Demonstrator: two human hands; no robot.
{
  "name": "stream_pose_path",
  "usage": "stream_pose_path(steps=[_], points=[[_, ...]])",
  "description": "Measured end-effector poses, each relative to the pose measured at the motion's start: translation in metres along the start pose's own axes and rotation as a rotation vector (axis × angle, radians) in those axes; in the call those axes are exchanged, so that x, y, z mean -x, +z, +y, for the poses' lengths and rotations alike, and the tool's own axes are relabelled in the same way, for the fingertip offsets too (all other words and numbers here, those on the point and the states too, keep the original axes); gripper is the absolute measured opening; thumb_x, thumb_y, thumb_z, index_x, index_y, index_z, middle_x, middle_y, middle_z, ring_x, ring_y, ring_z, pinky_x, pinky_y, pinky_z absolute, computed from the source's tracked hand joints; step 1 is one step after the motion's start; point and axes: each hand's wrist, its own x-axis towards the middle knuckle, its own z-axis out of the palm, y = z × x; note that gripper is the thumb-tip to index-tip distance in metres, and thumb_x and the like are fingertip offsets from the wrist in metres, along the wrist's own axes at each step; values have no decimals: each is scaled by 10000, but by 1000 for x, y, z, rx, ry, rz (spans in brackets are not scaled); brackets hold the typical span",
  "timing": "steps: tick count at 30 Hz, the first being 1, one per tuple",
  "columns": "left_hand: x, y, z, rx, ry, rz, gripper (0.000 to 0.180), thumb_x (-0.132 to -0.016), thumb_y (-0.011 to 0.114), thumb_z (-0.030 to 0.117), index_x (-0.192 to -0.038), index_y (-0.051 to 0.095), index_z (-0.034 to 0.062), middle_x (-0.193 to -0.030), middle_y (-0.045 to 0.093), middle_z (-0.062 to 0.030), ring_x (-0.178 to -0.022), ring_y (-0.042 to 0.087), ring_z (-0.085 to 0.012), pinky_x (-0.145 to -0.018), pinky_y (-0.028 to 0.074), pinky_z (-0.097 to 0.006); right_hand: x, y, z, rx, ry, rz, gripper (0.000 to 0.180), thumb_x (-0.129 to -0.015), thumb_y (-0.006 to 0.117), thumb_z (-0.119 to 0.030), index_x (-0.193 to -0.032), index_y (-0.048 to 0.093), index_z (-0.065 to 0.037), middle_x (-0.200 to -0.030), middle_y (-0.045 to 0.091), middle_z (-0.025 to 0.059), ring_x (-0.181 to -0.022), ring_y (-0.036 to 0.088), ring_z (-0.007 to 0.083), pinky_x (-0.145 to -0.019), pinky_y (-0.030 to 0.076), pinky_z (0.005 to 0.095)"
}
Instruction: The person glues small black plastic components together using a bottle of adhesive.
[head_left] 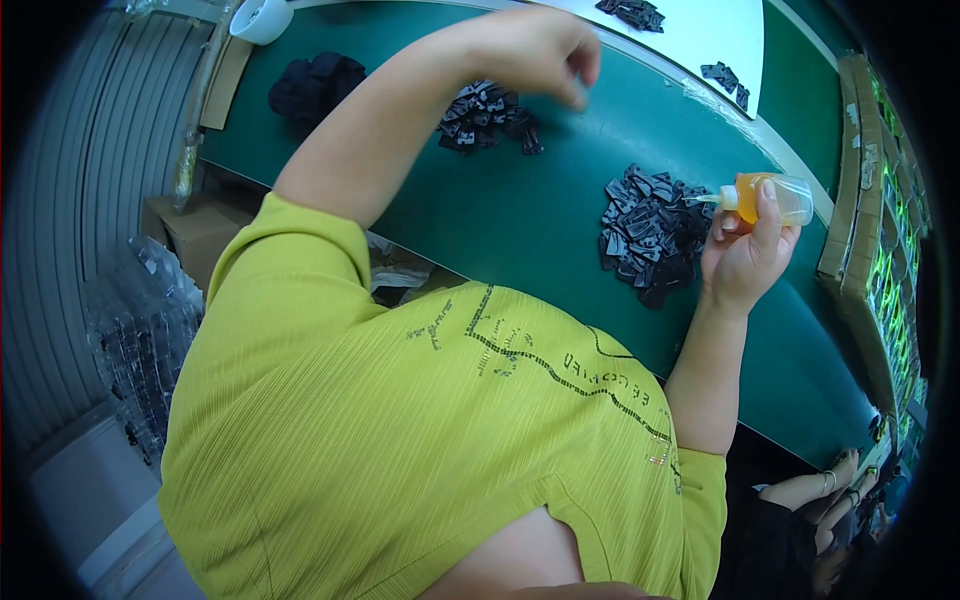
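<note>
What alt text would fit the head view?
The right hand holds a small clear bottle of orange liquid, nozzle pointing at a pile of small black parts on the green table. The left hand hovers, fingers pinched, above a second pile.

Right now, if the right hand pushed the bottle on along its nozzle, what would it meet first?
Probably the pile of small black parts: the nozzle of the orange bottle in the right hand points at its upper edge, though height above it is unclear.

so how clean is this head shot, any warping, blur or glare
Head view: strong fisheye warping, the green table edge curves and dark vignette fills the corners; left hand is slightly soft at the fingertips, right hand with the small orange bottle is sharp; lighting is even and soft, mild sheen on the bottle's clear cap, black parts pile keeps little detail.
</note>
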Motion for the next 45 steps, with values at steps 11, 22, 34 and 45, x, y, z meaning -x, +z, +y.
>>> stream_pose_path(steps=[11,22,34,45], points=[[43,21,5,-112,48,-95,172,-725,752,101,-821,621,45,-878,594,-66,-864,596,-262,-747,488,-341,3,3,5,34,-1,4,218,-867,654,-125,-993,483,-74,-813,580,59,-488,482,84,-409,390,183],[28,82,59,1159,-243,89,274,-868,631,64,-1129,599,-14,-797,625,-36,-648,651,-106,-558,518,-203,11,6,13,298,-237,-65,353,-858,679,-132,-1071,414,-35,-815,581,80,-491,516,75,-410,419,193],[25,86,63,1193,-312,-7,208,-862,625,59,-1044,599,-37,-858,658,-82,-662,684,-156,-582,540,-216,12,5,17,433,-307,-188,427,-867,685,-128,-1129,364,-26,-888,561,92,-562,549,74,-480,457,178],[24,89,62,1214,-298,-8,197,-856,627,48,-1032,606,-36,-867,657,-85,-651,680,-152,-573,547,-221,11,3,23,450,-324,-215,424,-865,687,-118,-1125,365,-28,-924,560,91,-600,564,74,-514,468,181]])
